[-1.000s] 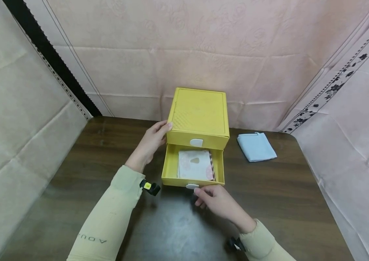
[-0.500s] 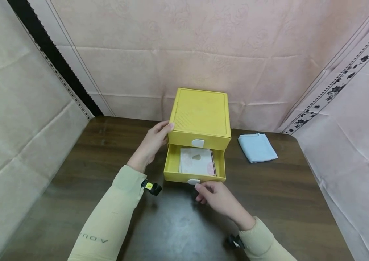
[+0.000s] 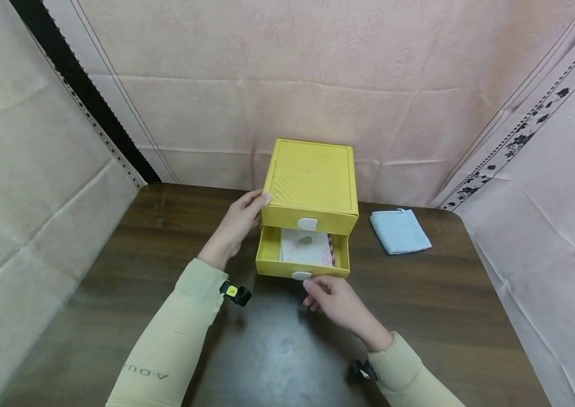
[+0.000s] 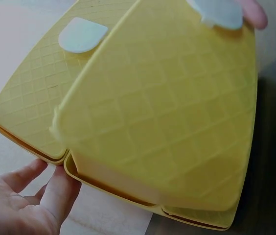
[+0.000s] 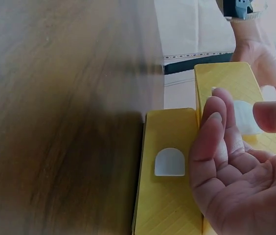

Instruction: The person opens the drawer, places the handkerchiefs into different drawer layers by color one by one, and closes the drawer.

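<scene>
A yellow two-drawer storage box (image 3: 313, 175) stands on the table, its lower drawer (image 3: 272, 268) pulled partly out. A white flat item with pale patches (image 3: 305, 249) lies inside that drawer. My left hand (image 3: 234, 223) holds the box by its left side, thumb at the upper front corner and fingers along the side. At the lower drawer's front, my right hand (image 3: 335, 302) has its thumb and fingers loosely bent right by the white tab (image 3: 301, 276). One fingertip (image 4: 254, 13) shows beside this tab in the left wrist view. The upper drawer (image 5: 231, 73) is pushed in.
A folded light blue cloth (image 3: 400, 232) lies to the right of the box. Behind the dark wooden table (image 3: 114, 271) hangs pale patterned fabric (image 3: 318, 73), with more fabric along both sides.
The lower drawer has slid further into the box, covering more of the white item. My right hand has moved forward with the drawer front, while my left hand keeps its hold.
</scene>
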`<state>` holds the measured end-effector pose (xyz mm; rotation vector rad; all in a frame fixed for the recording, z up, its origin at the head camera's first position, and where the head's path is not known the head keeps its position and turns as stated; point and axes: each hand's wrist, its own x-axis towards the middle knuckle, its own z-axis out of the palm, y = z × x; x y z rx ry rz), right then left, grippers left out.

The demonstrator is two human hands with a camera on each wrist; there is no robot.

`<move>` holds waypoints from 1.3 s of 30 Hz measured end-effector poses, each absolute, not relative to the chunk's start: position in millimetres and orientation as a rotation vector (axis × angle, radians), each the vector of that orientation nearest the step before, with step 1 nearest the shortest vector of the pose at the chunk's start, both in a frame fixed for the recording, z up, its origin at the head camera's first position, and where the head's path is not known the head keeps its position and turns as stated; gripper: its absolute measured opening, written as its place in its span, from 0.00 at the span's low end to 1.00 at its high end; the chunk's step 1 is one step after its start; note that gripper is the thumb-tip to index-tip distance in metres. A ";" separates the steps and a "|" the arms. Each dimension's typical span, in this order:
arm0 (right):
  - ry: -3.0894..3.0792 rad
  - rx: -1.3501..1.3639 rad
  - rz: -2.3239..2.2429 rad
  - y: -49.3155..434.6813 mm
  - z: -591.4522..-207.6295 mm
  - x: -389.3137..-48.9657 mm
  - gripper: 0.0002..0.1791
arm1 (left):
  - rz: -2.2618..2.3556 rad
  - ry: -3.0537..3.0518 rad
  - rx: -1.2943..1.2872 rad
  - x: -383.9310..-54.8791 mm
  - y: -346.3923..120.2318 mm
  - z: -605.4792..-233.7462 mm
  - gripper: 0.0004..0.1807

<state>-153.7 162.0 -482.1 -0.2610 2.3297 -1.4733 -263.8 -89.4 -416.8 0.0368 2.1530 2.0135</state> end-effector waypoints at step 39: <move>2.328 -0.154 -1.628 147.1 -482.6 -220.5 0.17 | 2.014 2.184 0.021 -261.6 -88.6 -414.7 0.42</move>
